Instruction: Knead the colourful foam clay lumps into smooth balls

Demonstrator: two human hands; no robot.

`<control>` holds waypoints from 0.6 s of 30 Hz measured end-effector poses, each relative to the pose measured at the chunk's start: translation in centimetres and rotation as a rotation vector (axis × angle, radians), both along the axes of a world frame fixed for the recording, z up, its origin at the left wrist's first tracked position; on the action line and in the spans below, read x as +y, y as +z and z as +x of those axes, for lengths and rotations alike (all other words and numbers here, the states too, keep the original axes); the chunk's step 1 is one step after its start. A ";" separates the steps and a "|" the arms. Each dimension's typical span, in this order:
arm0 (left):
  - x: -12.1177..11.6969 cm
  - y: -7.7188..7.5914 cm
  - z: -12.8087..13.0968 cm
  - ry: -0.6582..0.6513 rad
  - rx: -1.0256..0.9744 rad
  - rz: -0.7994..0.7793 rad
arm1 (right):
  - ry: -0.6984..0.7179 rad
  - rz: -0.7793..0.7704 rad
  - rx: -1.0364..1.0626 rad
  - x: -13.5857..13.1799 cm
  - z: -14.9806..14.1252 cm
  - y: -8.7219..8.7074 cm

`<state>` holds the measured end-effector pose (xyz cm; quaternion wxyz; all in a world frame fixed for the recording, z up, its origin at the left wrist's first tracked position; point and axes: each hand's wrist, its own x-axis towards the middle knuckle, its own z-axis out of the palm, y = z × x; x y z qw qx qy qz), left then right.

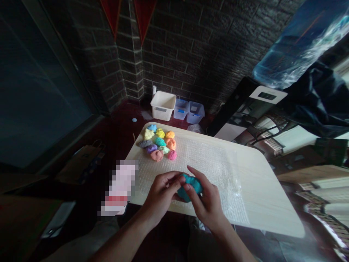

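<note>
A lump of teal modelling clay [193, 187] is held between my two hands over the near edge of the table. My left hand [167, 187] grips its left side, with the thumb pressed on top. On the right side, my right hand [208, 196] closes round the lump, its thumb also on the clay and its index finger reaching over the far side. Farther back on the table sit several lumps of clay, among them a pink lump [172, 155], a brownish-pink lump [157, 155], a purple lump [151, 148] and an orange lump [171, 143].
Bubble wrap [212, 163] covers the middle of the pale table [261, 182]. Beyond it on the floor stand a white basket [163, 112] and two clear bins, one a bluish bin [195, 115]. A water dispenser [240, 105] stands at the back right. Cardboard boxes lie left.
</note>
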<state>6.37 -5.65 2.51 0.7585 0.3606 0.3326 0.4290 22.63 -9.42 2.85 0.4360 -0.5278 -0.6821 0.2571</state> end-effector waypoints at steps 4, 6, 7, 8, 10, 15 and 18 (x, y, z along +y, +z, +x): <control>0.0 -0.3 0.0 0.011 0.005 -0.007 | 0.037 -0.011 0.004 0.1 -0.1 -0.1; 0.0 -0.4 0.0 0.019 0.006 -0.017 | 0.021 -0.001 0.005 0.1 -0.2 -0.2; 0.0 -0.4 0.0 0.029 0.000 -0.018 | -0.006 0.011 0.008 0.1 -0.3 -0.3; 0.0 -0.5 0.0 0.041 -0.009 -0.018 | -0.036 0.026 0.006 0.0 -0.3 -0.4; -0.1 -0.5 0.0 0.059 -0.034 -0.020 | -0.073 0.062 -0.024 -0.1 -0.3 -0.7; -0.5 -0.6 0.3 0.113 -0.028 -0.096 | -0.048 0.087 -0.108 0.1 -0.5 -0.8; -0.7 -0.6 0.4 0.128 -0.037 -0.130 | -0.039 0.066 -0.103 0.3 -0.8 -0.8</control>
